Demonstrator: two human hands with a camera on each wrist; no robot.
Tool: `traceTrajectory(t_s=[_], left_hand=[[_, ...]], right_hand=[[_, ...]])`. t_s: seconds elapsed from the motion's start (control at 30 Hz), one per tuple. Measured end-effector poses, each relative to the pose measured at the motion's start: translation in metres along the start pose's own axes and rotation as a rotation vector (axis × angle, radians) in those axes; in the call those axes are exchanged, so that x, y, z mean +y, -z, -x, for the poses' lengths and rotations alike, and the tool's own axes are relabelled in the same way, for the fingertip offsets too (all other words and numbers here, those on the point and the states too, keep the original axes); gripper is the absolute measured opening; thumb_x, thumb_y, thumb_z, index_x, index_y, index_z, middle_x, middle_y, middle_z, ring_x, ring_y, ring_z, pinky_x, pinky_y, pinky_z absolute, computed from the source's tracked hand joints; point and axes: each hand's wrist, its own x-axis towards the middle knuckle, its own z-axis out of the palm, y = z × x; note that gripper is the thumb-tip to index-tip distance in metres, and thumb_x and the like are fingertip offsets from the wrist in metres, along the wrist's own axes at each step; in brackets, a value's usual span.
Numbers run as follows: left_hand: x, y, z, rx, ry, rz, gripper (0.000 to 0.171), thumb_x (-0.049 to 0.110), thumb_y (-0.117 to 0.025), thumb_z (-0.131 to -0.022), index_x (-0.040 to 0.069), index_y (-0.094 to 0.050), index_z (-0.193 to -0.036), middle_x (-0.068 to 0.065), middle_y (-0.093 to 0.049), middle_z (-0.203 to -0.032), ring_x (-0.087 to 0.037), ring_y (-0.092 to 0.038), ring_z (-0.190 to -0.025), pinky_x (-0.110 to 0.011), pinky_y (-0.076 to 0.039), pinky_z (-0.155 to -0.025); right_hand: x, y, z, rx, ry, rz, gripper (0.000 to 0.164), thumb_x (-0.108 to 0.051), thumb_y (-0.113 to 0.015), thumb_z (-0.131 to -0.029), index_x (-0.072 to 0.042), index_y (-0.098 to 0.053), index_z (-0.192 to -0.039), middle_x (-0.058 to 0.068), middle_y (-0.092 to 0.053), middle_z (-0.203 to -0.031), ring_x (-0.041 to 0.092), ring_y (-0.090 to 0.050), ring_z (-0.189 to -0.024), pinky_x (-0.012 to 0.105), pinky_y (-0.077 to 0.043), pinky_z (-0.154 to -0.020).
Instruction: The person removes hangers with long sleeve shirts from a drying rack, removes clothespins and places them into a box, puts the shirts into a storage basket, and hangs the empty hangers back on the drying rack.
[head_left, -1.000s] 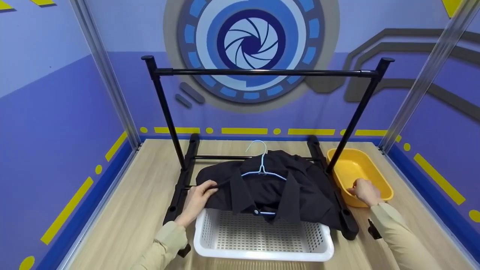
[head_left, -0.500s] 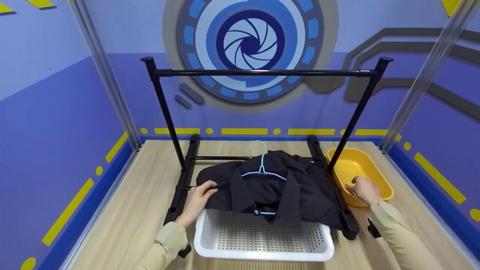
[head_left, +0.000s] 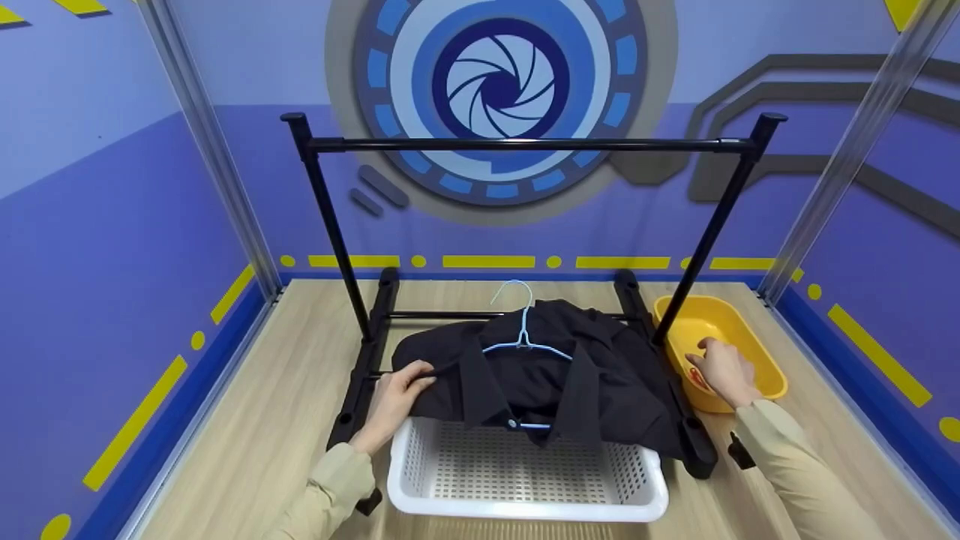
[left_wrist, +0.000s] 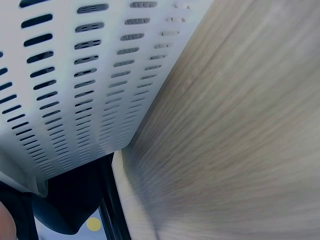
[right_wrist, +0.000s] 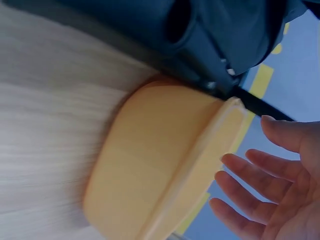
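A black collared shirt (head_left: 630, 390) lies spread on a light-blue wire hanger (head_left: 523, 322), draped over the back of a white perforated basket (head_left: 525, 511). My left hand (head_left: 394, 394) pinches the shirt's fabric at its left shoulder, thumb on top. At the right, my right hand (head_left: 726, 369) hovers over a yellow basin (head_left: 772, 375), its fingers spread and loosely bent with nothing between them in the right wrist view. Below those fingertips, a small red object (head_left: 697, 377) lies in the basin, partly covered by the hand.
A black clothes rack (head_left: 525, 145) stands around the shirt, its crossbar high above and its feet on the wooden table (head_left: 247, 420). The basin sits against the rack's right leg. Patterned blue walls (head_left: 120, 247) enclose the table at the back and sides.
My right hand has lifted slightly within the basin and its fingers have loosened, uncovering the small red object. My left hand and the shirt have stayed in place.
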Motion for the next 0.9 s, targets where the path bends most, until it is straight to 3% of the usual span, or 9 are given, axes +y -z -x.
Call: traceTrajectory(t_s=[0.33, 0.6, 0.77, 0.9], left_hand=[[0.000, 0.000, 0.000, 0.003, 0.005, -0.003, 0.008, 0.024, -0.063, -0.085, 0.022, -0.067, -0.092, 0.015, -0.063, -0.089, -0.006, -0.060, -0.082, -0.032, -0.045, -0.070], [0.001, 0.001, 0.000, 0.005, -0.006, -0.004, 0.008, 0.025, -0.063, -0.086, 0.023, -0.066, -0.093, 0.016, -0.063, -0.089, -0.007, -0.060, -0.081, -0.032, -0.045, -0.069], [0.001, 0.001, 0.000, -0.002, 0.002, -0.002, 0.007, 0.025, -0.063, -0.086, 0.023, -0.066, -0.092, 0.015, -0.063, -0.088, -0.007, -0.060, -0.080, -0.032, -0.045, -0.068], [0.001, 0.001, 0.000, -0.001, 0.011, -0.009, 0.007, 0.026, -0.063, -0.086, 0.023, -0.066, -0.092, 0.015, -0.063, -0.088, -0.008, -0.060, -0.081, -0.032, -0.045, -0.068]], right_hand=[[-0.037, 0.005, 0.003, 0.107, 0.128, -0.067, 0.031, -0.023, -0.059, -0.089, 0.004, -0.060, -0.104, 0.020, -0.062, -0.093, 0.035, -0.058, -0.080, 0.048, -0.044, -0.064], [-0.070, -0.001, 0.007, 0.122, 0.275, -0.174, 0.027, -0.023, -0.060, -0.089, 0.000, -0.062, -0.103, 0.014, -0.063, -0.091, 0.029, -0.058, -0.077, 0.045, -0.044, -0.066], [-0.085, -0.002, 0.011, 0.126, 0.319, -0.210, 0.020, -0.020, -0.062, -0.088, -0.004, -0.064, -0.100, 0.009, -0.063, -0.091, 0.025, -0.059, -0.077, 0.043, -0.044, -0.067], [-0.094, -0.003, 0.013, 0.130, 0.409, -0.277, 0.016, -0.015, -0.064, -0.086, -0.004, -0.065, -0.097, 0.007, -0.063, -0.091, 0.022, -0.059, -0.080, 0.041, -0.045, -0.071]])
